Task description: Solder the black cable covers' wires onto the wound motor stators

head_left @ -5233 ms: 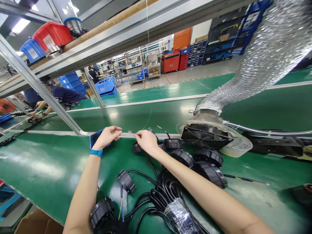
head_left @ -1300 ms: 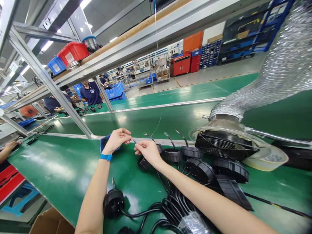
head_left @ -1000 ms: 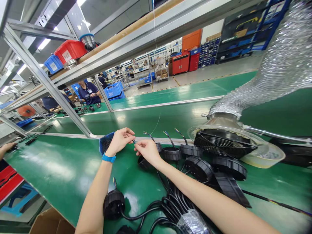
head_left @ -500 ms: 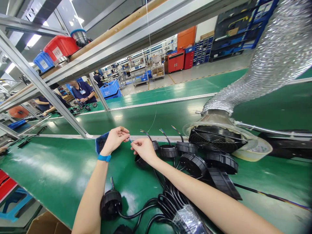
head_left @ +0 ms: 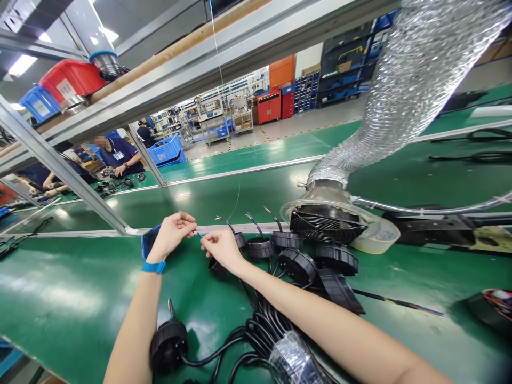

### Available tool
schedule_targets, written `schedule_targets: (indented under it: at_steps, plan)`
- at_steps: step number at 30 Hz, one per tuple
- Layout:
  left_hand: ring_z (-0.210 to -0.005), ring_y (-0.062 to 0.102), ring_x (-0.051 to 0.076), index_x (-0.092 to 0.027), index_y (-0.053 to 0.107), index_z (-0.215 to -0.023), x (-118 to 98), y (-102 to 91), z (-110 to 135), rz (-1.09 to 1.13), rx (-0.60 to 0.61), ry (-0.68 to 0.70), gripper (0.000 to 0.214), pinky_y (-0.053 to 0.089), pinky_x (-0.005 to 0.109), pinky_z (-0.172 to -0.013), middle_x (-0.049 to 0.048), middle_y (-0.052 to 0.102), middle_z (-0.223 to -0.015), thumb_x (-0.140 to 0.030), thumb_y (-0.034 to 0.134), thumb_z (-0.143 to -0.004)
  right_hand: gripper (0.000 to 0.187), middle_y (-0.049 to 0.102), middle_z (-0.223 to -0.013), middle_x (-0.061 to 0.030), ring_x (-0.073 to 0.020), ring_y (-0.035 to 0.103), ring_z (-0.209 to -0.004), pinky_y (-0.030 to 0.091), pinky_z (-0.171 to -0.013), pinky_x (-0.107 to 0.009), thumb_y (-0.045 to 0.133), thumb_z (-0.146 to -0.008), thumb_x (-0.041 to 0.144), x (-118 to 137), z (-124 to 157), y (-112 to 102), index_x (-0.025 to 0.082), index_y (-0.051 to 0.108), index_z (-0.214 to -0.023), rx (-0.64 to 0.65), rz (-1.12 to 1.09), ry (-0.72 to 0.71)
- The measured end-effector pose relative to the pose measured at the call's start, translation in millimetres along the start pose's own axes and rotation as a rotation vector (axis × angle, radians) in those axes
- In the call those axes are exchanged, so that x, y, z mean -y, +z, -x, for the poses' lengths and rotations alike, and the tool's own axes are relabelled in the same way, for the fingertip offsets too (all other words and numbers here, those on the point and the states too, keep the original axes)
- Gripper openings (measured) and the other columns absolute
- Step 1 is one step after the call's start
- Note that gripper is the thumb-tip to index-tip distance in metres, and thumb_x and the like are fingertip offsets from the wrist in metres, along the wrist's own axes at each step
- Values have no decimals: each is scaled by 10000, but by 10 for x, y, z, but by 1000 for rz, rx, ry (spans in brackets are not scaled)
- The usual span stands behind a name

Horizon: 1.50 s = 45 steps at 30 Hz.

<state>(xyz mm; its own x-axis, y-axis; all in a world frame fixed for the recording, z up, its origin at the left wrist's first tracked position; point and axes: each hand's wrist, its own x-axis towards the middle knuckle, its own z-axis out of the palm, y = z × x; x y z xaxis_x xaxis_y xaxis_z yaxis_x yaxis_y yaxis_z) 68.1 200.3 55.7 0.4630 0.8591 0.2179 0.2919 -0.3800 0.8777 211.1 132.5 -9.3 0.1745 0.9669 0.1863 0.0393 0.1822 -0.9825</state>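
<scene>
Not much change here: in the head view, your left hand (head_left: pixel 171 236) and right hand (head_left: pixel 221 248) still keep their grips pinched tight on a thin blue wire (head_left: pixel 198 233), up over the green table (head_left: pixel 72 298), just beside the blue bin (head_left: pixel 150 241) and black cable connectors (head_left: pixel 260 248).

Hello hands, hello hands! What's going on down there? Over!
Right hand pinching thin wire end, left hand just beside it. Black round connectors with cables lying by the right hand. Blue bin partly behind the left hand.
</scene>
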Motion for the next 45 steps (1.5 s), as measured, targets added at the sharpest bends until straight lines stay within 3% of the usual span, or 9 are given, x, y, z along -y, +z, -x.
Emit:
schedule_targets:
  at_steps: [11, 32, 35, 39, 45]
  plan:
    - [-600, 638, 129, -118, 634, -891, 2, 38, -10, 0, -22, -7, 298, 518, 236, -580, 29, 661, -691, -325, 769, -726, 198, 679, -577, -23, -98, 572, -404, 414, -424, -174, 584, -769, 127, -3, -3, 0, 134, 659, -586, 4, 6, 3]
    - [-610, 651, 138, -134, 643, -904, 27, -13, -3, -69, 134, -70, 331, 541, 250, -605, 17, 664, -684, -351, 789, -702, 181, 688, -616, -38, -105, 594, -415, 428, -425, -175, 581, -791, 172, -67, -26, 16, 127, 672, -641, -20, -16, -10]
    - [-576, 649, 149, -136, 639, -869, 26, 12, -12, -69, 71, -71, 359, 536, 255, -572, 19, 668, -649, -372, 812, -663, 183, 690, -620, -40, -106, 595, -419, 434, -429, -178, 585, -791, 180, -71, -26, 18, 131, 668, -636, -21, -22, -17]
    - [-608, 667, 176, -142, 638, -865, 102, -30, -74, -90, -140, -72, 397, 538, 283, -599, 41, 690, -672, -439, 794, -653, 179, 690, -618, -38, -106, 595, -420, 439, -431, -179, 587, -789, 178, -72, -25, 22, 135, 659, -631, -23, -32, -18]
    - [-638, 648, 233, -192, 604, -731, 406, -448, -125, -346, -458, -137, 237, 503, 368, -705, 18, 629, -593, -375, 736, -661, 171, 689, -619, -33, -100, 593, -420, 440, -441, -176, 587, -784, 167, -61, -18, 19, 135, 658, -632, -15, -28, -8]
